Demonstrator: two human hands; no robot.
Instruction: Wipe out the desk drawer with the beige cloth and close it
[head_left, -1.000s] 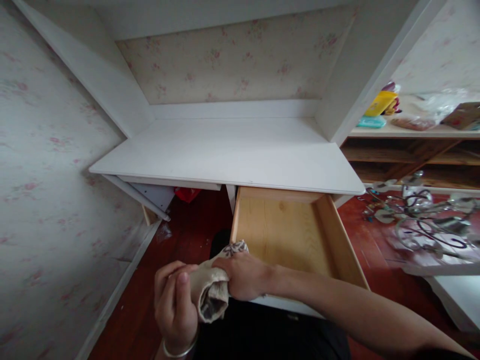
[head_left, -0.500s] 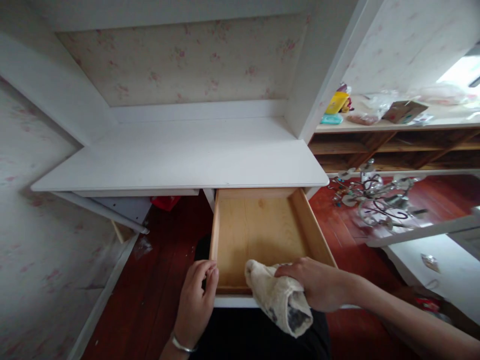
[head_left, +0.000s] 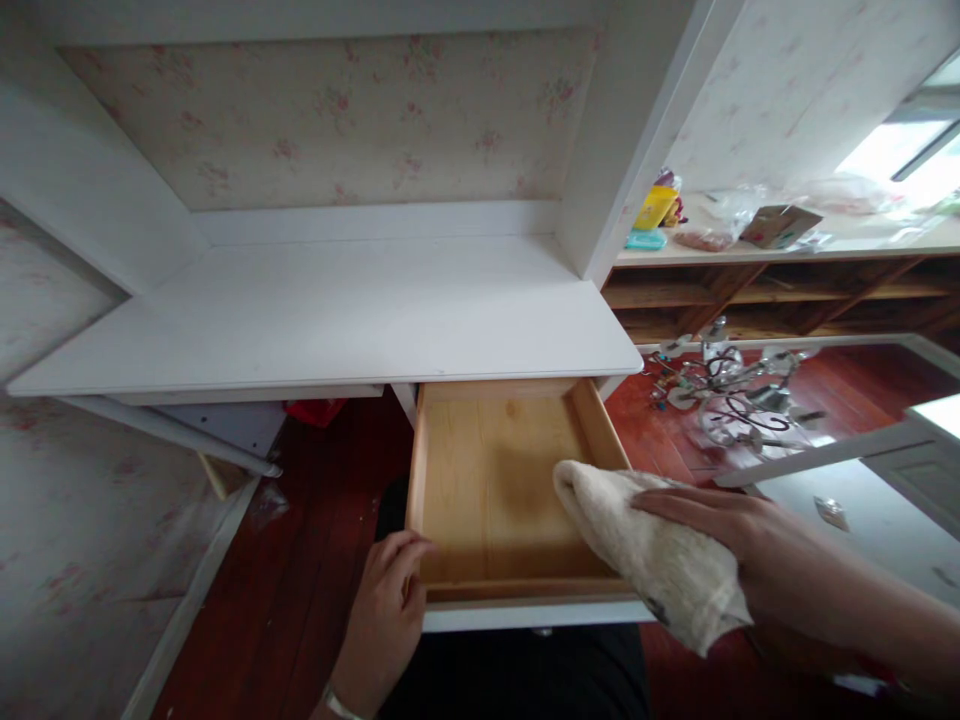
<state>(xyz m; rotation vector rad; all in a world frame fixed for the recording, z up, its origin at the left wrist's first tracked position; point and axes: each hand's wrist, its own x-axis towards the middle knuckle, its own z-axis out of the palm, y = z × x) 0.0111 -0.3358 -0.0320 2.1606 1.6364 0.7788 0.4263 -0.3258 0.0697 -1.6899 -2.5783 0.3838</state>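
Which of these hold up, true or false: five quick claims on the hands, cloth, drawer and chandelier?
1. The right hand holds the cloth. True.
2. The left hand grips the cloth too. False: it is at the near left corner of the drawer.
3. The drawer is pulled out from under the white desktop. True.
4. The chandelier stands on the desktop. False: it is at floor level, to the right.
5. The drawer is full of papers. False: its visible bottom is bare wood.

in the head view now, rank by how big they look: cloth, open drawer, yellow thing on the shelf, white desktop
1. White desktop
2. Open drawer
3. Cloth, partly covered by fingers
4. Yellow thing, farther off, so looks smaller
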